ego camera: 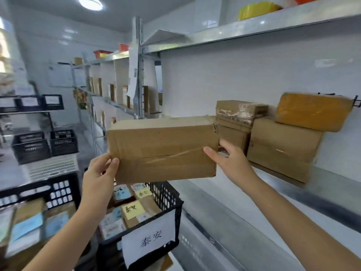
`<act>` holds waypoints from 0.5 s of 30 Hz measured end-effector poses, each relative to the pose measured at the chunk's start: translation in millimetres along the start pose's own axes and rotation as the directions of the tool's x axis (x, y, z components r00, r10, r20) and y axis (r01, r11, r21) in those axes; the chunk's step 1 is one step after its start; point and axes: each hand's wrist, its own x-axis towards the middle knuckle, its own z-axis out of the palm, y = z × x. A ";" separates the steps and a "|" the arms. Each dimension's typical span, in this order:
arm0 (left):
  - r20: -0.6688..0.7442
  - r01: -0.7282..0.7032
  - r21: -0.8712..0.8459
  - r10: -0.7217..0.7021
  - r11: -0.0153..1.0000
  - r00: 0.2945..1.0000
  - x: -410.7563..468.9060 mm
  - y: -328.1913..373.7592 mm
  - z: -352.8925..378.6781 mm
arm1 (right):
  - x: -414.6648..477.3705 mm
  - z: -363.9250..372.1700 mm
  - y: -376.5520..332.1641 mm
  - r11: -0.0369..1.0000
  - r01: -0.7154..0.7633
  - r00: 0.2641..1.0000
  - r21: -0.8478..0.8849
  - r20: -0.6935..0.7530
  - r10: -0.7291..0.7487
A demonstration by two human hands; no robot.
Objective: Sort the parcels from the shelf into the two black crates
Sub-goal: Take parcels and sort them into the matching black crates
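Head view: left hand (99,173) and right hand (228,159) clasp one long parcel (162,149) just off the shelf (336,182). Below the shelf, labelled crate (168,194) and second crate (35,189) hold parcels. Several boxes (283,145) sit on the shelf, unsorted.

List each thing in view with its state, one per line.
box: taped shut, held in the air in front of the shelf
left hand: grips the box's lower left corner
right hand: grips the box's right end
right crate: partly filled with parcels
left crate: holds parcels, blurred
orange parcel: on the shelf, stacked on a brown box
taped box: stacked on another box
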 end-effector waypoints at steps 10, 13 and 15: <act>-0.201 0.102 0.242 -0.053 0.965 0.978 12.1 -43.0 -105.6 | 31.1 137.1 1.4 0.985 -0.127 0.974 0.114 0.203 0.102; -0.256 0.191 0.232 -0.130 0.954 0.958 21.8 -58.2 -135.8 | 43.8 175.4 -6.0 0.973 -0.150 0.956 0.176 0.277 0.097; -0.278 0.257 0.197 -0.197 0.946 0.940 28.4 -66.9 -155.6 | 52.3 199.1 -9.2 0.965 -0.172 0.935 0.199 0.342 0.096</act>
